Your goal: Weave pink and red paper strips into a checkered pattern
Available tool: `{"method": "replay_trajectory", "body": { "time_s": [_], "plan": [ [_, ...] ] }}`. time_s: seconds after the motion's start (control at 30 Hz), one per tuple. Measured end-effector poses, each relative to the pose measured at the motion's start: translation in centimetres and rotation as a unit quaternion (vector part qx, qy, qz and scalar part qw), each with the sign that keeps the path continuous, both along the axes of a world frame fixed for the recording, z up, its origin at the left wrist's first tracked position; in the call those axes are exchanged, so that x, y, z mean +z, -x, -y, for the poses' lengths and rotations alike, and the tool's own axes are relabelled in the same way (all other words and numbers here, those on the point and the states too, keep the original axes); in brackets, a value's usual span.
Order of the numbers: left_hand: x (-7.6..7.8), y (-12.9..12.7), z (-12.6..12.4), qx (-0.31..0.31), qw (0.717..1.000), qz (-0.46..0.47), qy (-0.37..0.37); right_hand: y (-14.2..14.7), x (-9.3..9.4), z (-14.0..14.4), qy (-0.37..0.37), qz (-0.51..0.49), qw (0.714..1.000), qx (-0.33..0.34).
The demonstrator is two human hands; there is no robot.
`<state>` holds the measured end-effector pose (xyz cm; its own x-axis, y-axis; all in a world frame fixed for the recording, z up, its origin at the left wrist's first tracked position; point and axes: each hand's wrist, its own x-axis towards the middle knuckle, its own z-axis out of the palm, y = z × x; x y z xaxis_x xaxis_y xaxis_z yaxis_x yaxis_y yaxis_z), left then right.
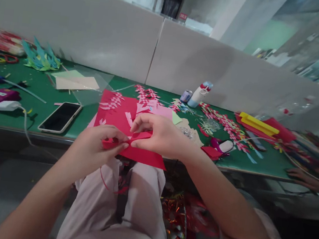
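Fingers of the left hand (100, 141) pinch a small folded red paper piece (112, 143) at frame centre; the right hand (157, 135) presses its other end over a red paper sheet (143, 154). Light, thin, easily creased, it seems best held at its edges.

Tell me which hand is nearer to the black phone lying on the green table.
Left. The left hand pinches a small red paper piece just right of the phone. The right hand is farther right, beyond the left hand, pressing on the red paper sheet.
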<state>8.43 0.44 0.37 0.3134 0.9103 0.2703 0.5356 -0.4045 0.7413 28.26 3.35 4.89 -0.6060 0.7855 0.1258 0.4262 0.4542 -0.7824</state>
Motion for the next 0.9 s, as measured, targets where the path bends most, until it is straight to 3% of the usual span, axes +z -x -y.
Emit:
{"method": "replay_trajectory", "body": {
  "time_s": [0.3, 0.63, 0.9],
  "plan": [
    [1.5, 0.5, -0.9, -0.044, 0.998, -0.043, 0.009, 0.1, 0.3, -1.0, 0.054, -0.004, 0.998, 0.009],
    [3.0, 0.2, -2.5, -0.117, 0.991, -0.038, 0.054, -0.1, 0.5, -1.9, 0.128, 0.005, 0.989, 0.078],
    [3.2, 0.2, -3.0, -0.161, 0.980, -0.071, 0.094, -0.1, -0.4, -2.8, 0.159, 0.003, 0.978, 0.133]
  ]
}}
